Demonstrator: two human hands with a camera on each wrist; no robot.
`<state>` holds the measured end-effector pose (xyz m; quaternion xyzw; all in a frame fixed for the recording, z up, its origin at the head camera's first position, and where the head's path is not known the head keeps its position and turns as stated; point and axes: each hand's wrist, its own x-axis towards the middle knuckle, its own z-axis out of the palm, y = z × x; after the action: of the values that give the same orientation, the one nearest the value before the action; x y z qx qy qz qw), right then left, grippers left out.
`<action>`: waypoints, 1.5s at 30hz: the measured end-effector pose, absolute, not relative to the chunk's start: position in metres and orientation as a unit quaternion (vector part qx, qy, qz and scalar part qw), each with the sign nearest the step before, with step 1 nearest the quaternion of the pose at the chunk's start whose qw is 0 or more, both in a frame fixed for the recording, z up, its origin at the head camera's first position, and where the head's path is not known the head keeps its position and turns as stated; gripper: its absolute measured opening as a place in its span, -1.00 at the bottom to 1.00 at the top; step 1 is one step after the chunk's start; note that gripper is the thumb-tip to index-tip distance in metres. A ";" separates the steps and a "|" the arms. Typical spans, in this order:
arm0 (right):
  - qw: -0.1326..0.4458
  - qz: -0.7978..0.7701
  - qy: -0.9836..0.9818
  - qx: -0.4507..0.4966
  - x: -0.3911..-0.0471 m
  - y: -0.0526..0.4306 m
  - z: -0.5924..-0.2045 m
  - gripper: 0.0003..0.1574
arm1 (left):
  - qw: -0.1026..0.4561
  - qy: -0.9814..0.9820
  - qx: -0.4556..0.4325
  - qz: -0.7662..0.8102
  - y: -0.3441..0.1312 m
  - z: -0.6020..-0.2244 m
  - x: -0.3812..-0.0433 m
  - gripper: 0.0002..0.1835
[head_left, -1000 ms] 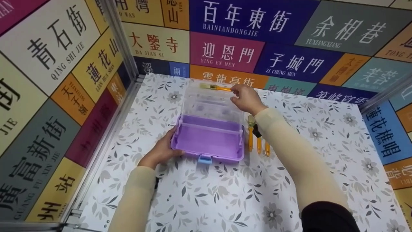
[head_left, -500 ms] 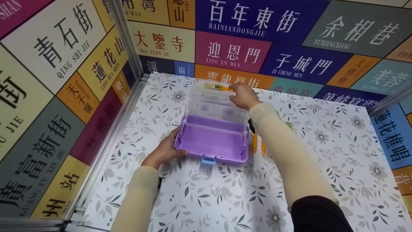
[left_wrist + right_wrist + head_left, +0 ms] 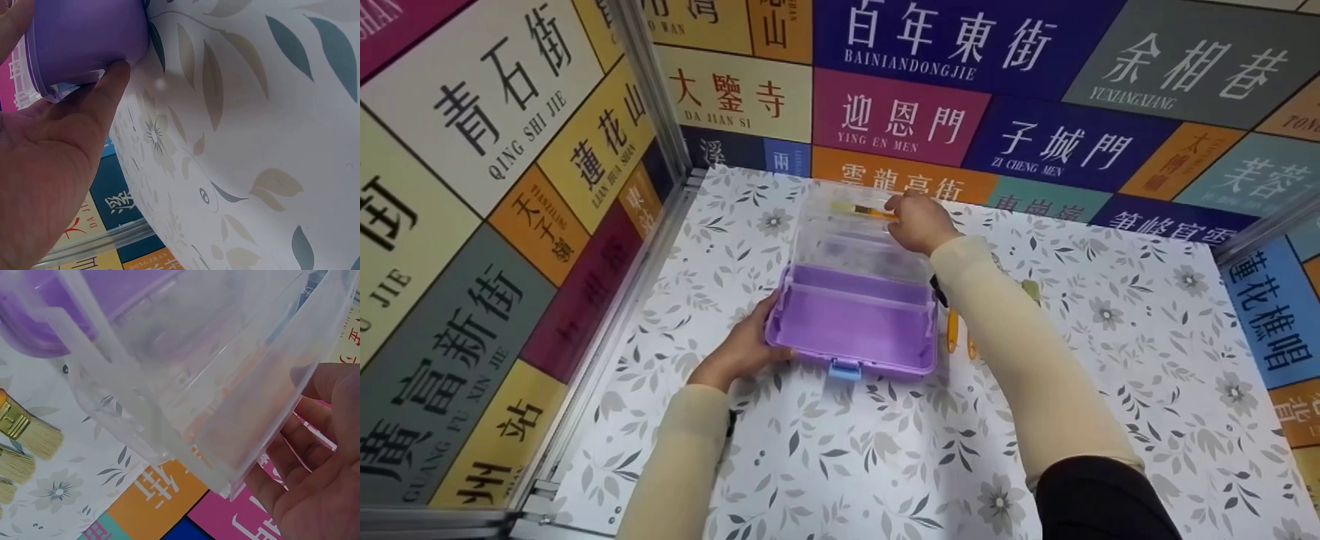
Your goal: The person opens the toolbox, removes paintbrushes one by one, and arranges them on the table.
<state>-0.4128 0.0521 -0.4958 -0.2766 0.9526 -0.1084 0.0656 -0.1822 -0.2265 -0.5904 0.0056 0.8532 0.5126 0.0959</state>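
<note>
A purple plastic box with a blue latch stands open on the table, its clear lid and trays raised at the back. My left hand grips the box's left side; in the left wrist view a fingertip presses low on its wall. My right hand is at the lid's upper right, its thumb and fingers on either side of the clear edge. A paintbrush with a yellow handle shows through the clear plastic beside my right fingertips; most of its handle is hidden.
More paintbrushes lie to the right of the box, partly under my right forearm; their bristles show in the right wrist view. Lettered panels wall the table at the back and sides. The table cover has a leaf print.
My right hand has moved slightly left and lower against the lid, and the brush now lies deeper behind the clear plastic. My right forearm has swung left over the loose brushes. My left hand keeps its hold.
</note>
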 end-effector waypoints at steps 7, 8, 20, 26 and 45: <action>0.069 -0.099 0.956 -0.267 -0.410 0.051 -0.497 -0.57 | 0.096 0.855 0.008 0.509 -0.227 -0.589 -0.181 0.24; 0.069 -0.100 0.956 -0.266 -0.410 0.051 -0.497 -0.57 | 0.095 0.855 0.008 0.509 -0.227 -0.589 -0.181 0.24; 0.048 -0.087 0.962 -0.253 -0.408 0.050 -0.496 -0.58 | 0.104 0.853 0.000 0.511 -0.226 -0.587 -0.181 0.23; 0.040 -0.098 0.964 -0.244 -0.409 0.049 -0.497 -0.53 | 0.110 0.850 -0.006 0.515 -0.226 -0.586 -0.180 0.24; 0.017 -0.072 0.968 -0.242 -0.409 0.046 -0.493 -0.62 | 0.101 0.855 0.001 0.509 -0.227 -0.590 -0.182 0.24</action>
<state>-0.4088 0.0456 -0.4932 -0.2418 0.9675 -0.0716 0.0169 -0.1817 -0.2272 -0.5895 0.0006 0.8547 0.5092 0.1006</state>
